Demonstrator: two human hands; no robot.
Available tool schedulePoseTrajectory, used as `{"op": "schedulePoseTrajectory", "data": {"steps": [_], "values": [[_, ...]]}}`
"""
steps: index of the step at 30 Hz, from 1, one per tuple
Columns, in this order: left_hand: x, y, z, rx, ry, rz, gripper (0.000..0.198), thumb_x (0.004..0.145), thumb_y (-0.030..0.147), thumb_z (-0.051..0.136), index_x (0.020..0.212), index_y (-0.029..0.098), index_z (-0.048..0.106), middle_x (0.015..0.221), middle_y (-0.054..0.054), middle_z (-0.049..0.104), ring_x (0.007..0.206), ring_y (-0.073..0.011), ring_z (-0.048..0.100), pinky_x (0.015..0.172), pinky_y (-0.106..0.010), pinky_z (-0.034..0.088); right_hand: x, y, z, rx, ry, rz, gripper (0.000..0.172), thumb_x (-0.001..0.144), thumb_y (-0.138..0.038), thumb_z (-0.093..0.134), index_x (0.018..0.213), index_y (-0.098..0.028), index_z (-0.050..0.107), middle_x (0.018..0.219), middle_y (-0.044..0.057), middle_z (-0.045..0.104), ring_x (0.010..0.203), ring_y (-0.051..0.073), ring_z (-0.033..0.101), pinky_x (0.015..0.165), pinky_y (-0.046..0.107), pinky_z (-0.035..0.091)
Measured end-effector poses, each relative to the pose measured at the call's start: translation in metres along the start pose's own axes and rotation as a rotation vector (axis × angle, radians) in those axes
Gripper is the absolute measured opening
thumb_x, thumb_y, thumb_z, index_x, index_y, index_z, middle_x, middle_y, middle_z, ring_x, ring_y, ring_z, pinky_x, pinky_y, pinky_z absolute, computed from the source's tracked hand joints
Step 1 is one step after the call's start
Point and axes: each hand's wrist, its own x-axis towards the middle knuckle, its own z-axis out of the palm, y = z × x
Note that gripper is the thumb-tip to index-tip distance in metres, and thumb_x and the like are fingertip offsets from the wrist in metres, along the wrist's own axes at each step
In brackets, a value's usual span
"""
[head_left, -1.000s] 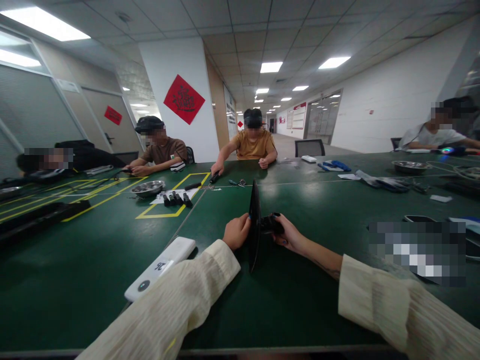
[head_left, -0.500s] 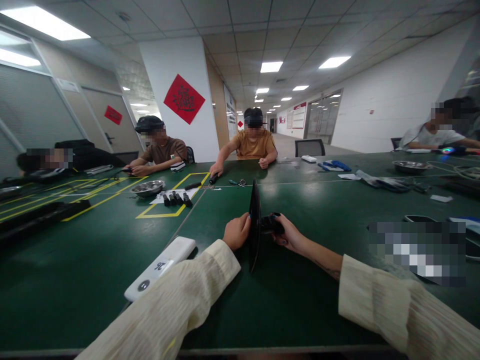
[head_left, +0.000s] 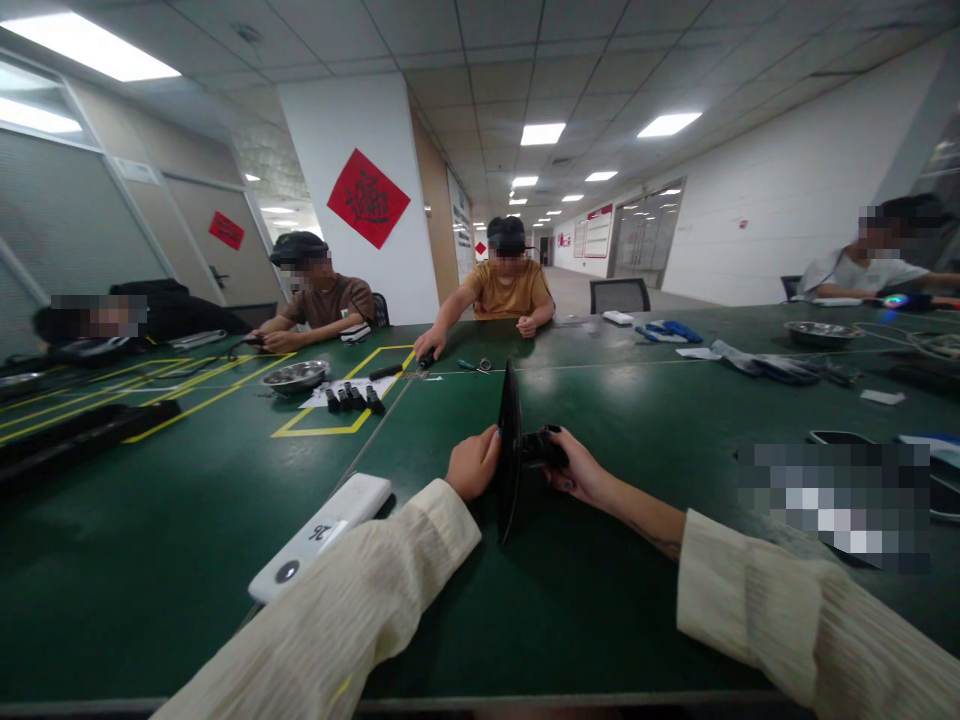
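A thin black disc-shaped base (head_left: 509, 420) stands on its edge on the green table (head_left: 187, 520), seen edge-on. My left hand (head_left: 472, 464) is curled against its left face. My right hand (head_left: 576, 466) is closed round a black stub (head_left: 541, 447) that sticks out of the disc's right face. Both sleeves are cream and ribbed.
A white power bank (head_left: 319, 533) lies by my left forearm. Farther off are a yellow-taped rectangle with small black parts (head_left: 352, 397), a metal bowl (head_left: 297, 376) and gloves (head_left: 765, 362). Other people sit at the far and side edges; one in an orange shirt (head_left: 507, 290) reaches onto the table.
My hands and the disc have stayed put. The reaching hand of the person in the orange shirt has shifted slightly along the table.
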Motion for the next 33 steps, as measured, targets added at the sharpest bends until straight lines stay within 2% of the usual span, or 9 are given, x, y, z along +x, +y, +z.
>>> {"op": "schedulePoseTrajectory", "data": {"steps": [9,15,23,29,33], "values": [[-0.0005,0.0029,-0.0026,0.007,-0.017,-0.018,0.036,0.091,0.032,0.026,0.106,0.02,0.056,0.095,-0.007,0.067,0.09,-0.0218,0.061,0.074,-0.029,0.041,0.0018,0.0036,-0.003,0.008,-0.011,-0.019,0.023,0.081,-0.043,0.04,0.092,-0.022,0.038,0.045,-0.005,0.053,0.03,0.008,0.041,0.028,0.013,0.016],[-0.001,0.0037,-0.0033,-0.011,-0.014,-0.022,0.039,0.093,0.032,0.021,0.104,0.02,0.056,0.094,-0.007,0.068,0.087,-0.0206,0.062,0.072,-0.028,0.041,0.0024,0.0044,-0.0039,0.012,-0.031,-0.026,0.026,0.08,-0.046,0.042,0.092,-0.023,0.038,0.046,-0.006,0.051,0.029,0.007,0.039,0.028,0.014,0.016],[0.0004,0.0008,-0.0002,0.035,-0.015,0.008,0.035,0.091,0.032,0.026,0.106,0.019,0.055,0.096,-0.008,0.067,0.09,-0.0222,0.062,0.072,-0.028,0.041,0.0045,0.0063,-0.0042,-0.005,-0.005,-0.016,0.026,0.08,-0.045,0.041,0.093,-0.023,0.037,0.044,-0.006,0.051,0.028,0.007,0.038,0.028,0.013,0.016],[0.0002,0.0012,-0.0003,0.025,-0.013,0.001,0.042,0.093,0.033,0.018,0.106,0.019,0.055,0.093,-0.008,0.068,0.089,-0.0219,0.062,0.072,-0.029,0.041,0.0034,0.0058,-0.0045,-0.009,-0.004,-0.009,0.027,0.08,-0.045,0.041,0.095,-0.023,0.038,0.045,-0.006,0.051,0.027,0.007,0.037,0.028,0.014,0.017],[0.0009,0.0017,-0.001,0.023,-0.02,-0.015,0.039,0.092,0.035,0.023,0.106,0.021,0.056,0.094,-0.007,0.068,0.09,-0.0216,0.062,0.073,-0.028,0.041,0.002,0.0044,-0.0036,-0.01,-0.006,-0.014,0.026,0.081,-0.044,0.04,0.095,-0.023,0.038,0.045,-0.005,0.051,0.028,0.008,0.038,0.028,0.014,0.017]]}}
